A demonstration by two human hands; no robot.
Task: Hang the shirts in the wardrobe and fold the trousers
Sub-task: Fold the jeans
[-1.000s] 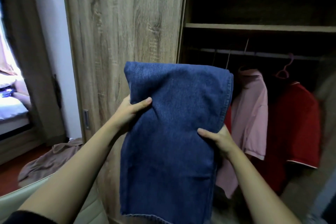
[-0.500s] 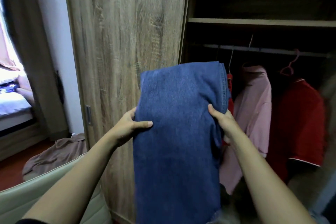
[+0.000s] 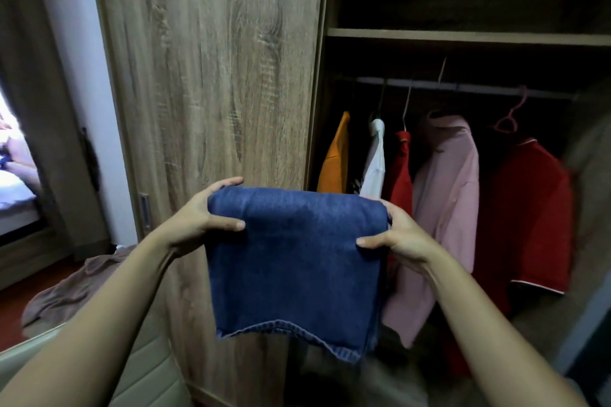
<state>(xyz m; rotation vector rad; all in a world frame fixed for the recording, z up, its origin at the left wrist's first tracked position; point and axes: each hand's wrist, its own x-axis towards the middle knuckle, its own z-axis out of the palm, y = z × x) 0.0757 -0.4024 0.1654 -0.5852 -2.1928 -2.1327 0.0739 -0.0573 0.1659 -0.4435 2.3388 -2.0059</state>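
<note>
A pair of blue denim trousers [image 3: 297, 261], folded over, hangs in front of me with its hem at the bottom. My left hand [image 3: 201, 218] grips the fold's left end, thumb in front and fingers behind. My right hand [image 3: 396, 235] grips the right end the same way. Behind them the wardrobe stands open, with a rail [image 3: 463, 87] carrying an orange shirt [image 3: 335, 155], a white shirt [image 3: 375, 162], a red shirt [image 3: 401, 168], a pink shirt [image 3: 449, 208] and another red shirt [image 3: 535, 215] on hangers.
The wooden wardrobe door [image 3: 215, 76] fills the middle left. A shelf [image 3: 463, 36] runs above the rail. A brown garment [image 3: 72, 294] lies on a pale padded surface [image 3: 142, 363] at lower left. A bed shows at far left.
The trousers have been folded shorter and lowered. Both hands moved up to the top fold's ends. More shirts on the rail have come into sight.
</note>
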